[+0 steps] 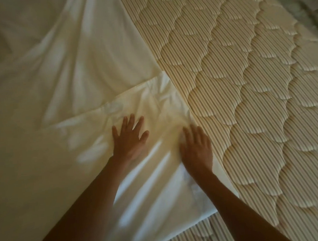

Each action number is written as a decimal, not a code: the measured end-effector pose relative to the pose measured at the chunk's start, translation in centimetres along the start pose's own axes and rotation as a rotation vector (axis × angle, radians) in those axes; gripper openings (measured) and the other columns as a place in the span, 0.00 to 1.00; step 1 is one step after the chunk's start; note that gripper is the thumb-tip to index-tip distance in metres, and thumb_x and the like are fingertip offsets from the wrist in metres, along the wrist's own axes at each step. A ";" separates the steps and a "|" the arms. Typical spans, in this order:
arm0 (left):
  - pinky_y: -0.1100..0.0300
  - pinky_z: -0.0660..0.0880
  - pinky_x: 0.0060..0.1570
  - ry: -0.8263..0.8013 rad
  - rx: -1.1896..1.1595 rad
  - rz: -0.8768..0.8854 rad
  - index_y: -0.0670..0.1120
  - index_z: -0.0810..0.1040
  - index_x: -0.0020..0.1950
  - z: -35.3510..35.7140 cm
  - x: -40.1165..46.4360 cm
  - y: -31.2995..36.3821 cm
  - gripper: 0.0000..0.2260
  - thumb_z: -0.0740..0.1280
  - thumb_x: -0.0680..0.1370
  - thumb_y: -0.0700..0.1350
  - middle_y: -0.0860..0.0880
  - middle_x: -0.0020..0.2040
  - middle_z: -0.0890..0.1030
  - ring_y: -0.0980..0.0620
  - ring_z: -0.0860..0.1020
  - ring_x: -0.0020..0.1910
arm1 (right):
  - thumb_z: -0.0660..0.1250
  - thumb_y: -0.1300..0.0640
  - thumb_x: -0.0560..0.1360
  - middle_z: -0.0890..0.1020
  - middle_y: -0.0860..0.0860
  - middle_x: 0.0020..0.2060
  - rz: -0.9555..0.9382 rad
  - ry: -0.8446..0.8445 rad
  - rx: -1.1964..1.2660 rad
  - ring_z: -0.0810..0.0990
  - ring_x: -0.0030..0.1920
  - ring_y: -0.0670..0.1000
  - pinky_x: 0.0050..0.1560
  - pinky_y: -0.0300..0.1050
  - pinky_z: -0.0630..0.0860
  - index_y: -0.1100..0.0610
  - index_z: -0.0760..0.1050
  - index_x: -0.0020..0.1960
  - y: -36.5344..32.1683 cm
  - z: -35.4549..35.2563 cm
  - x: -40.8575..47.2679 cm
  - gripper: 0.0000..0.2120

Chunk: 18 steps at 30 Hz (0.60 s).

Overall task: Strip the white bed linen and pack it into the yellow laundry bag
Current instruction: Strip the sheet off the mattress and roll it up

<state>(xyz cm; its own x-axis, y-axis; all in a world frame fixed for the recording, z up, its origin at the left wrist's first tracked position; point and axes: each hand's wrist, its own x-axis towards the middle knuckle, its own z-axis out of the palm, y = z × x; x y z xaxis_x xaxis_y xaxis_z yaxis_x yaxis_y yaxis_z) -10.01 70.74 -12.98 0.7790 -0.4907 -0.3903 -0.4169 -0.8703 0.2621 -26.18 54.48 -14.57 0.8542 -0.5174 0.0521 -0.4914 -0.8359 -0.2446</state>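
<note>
On white sheet (pixel 88 84): left hand (pixel 130 139), right hand (pixel 196 146) pressed flat.

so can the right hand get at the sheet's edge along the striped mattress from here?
Probably yes. The right hand already lies on the white sheet beside that edge, next to the quilted mattress, with nothing covering it.

Quick count from the bed

I'm seeing two hands, left hand (pixel 130 139) and right hand (pixel 196 147), one white sheet (pixel 76 79), and one quilted mattress (pixel 256 94) showing at right.
</note>
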 end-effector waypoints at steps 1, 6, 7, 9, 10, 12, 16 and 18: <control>0.39 0.42 0.77 0.025 0.000 0.008 0.59 0.50 0.81 0.1 -0.8 -0.3 0.26 0.52 0.84 0.59 0.51 0.82 0.47 0.49 0.44 0.81 | 0.56 0.47 0.81 0.72 0.59 0.72 -0.076 -0.074 -0.002 0.70 0.72 0.62 0.71 0.60 0.66 0.56 0.69 0.74 -0.4 0.2 -1.4 0.25; 0.33 0.54 0.73 0.135 0.128 -0.049 0.49 0.61 0.80 5.2 -9.5 -1.5 0.29 0.51 0.81 0.58 0.41 0.79 0.61 0.38 0.59 0.78 | 0.48 0.41 0.80 0.60 0.55 0.79 -0.066 -0.264 -0.067 0.56 0.79 0.58 0.76 0.57 0.47 0.51 0.58 0.79 -0.8 0.4 -4.1 0.30; 0.33 0.55 0.73 0.133 0.128 -0.059 0.47 0.62 0.80 5.8 -10.6 -1.9 0.29 0.52 0.81 0.57 0.39 0.79 0.62 0.37 0.60 0.78 | 0.45 0.41 0.81 0.57 0.54 0.80 -0.032 -0.298 -0.073 0.52 0.80 0.58 0.78 0.56 0.45 0.51 0.56 0.80 -1.4 0.1 -4.0 0.30; 0.33 0.58 0.72 0.157 0.108 -0.038 0.46 0.65 0.79 6.1 -11.9 -2.5 0.28 0.52 0.81 0.56 0.39 0.77 0.64 0.37 0.62 0.77 | 0.40 0.42 0.83 0.50 0.53 0.81 0.029 -0.361 -0.049 0.46 0.80 0.57 0.78 0.54 0.42 0.51 0.49 0.81 -3.0 -0.7 -4.2 0.29; 0.33 0.61 0.71 0.165 0.080 -0.016 0.46 0.66 0.78 5.8 -12.4 -2.6 0.28 0.52 0.80 0.55 0.40 0.77 0.65 0.38 0.63 0.76 | 0.41 0.43 0.84 0.49 0.53 0.81 0.046 -0.366 -0.012 0.44 0.80 0.56 0.78 0.53 0.42 0.52 0.48 0.81 -3.9 -1.2 -4.6 0.28; 0.35 0.63 0.71 0.192 0.008 -0.009 0.46 0.69 0.76 4.7 -13.9 -2.8 0.27 0.50 0.80 0.55 0.40 0.77 0.66 0.39 0.63 0.77 | 0.43 0.44 0.85 0.49 0.52 0.81 0.016 -0.336 0.080 0.44 0.80 0.53 0.79 0.50 0.43 0.52 0.49 0.81 -6.0 -2.4 -5.7 0.27; 0.38 0.64 0.70 0.353 -0.091 -0.137 0.45 0.69 0.76 1.9 -19.6 -5.7 0.26 0.50 0.81 0.54 0.38 0.76 0.67 0.37 0.64 0.75 | 0.44 0.41 0.82 0.53 0.50 0.80 -0.062 -0.304 0.257 0.47 0.80 0.50 0.79 0.47 0.46 0.53 0.55 0.80 -11.7 -4.0 -9.3 0.30; 0.38 0.67 0.68 0.423 -0.124 -0.210 0.43 0.70 0.75 1.5 -23.1 -8.7 0.26 0.52 0.81 0.54 0.36 0.74 0.68 0.35 0.67 0.74 | 0.44 0.41 0.82 0.54 0.51 0.80 -0.109 -0.315 0.302 0.48 0.80 0.50 0.79 0.46 0.47 0.53 0.56 0.80 -14.9 -4.6 -11.4 0.30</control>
<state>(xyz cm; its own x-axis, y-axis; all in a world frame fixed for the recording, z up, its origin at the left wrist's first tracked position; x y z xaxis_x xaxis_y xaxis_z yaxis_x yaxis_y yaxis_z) -25.09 89.63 -7.58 0.9730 -0.2227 -0.0598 -0.1915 -0.9247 0.3290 -29.36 72.03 -7.08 0.9313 -0.3090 -0.1928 -0.3639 -0.7671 -0.5284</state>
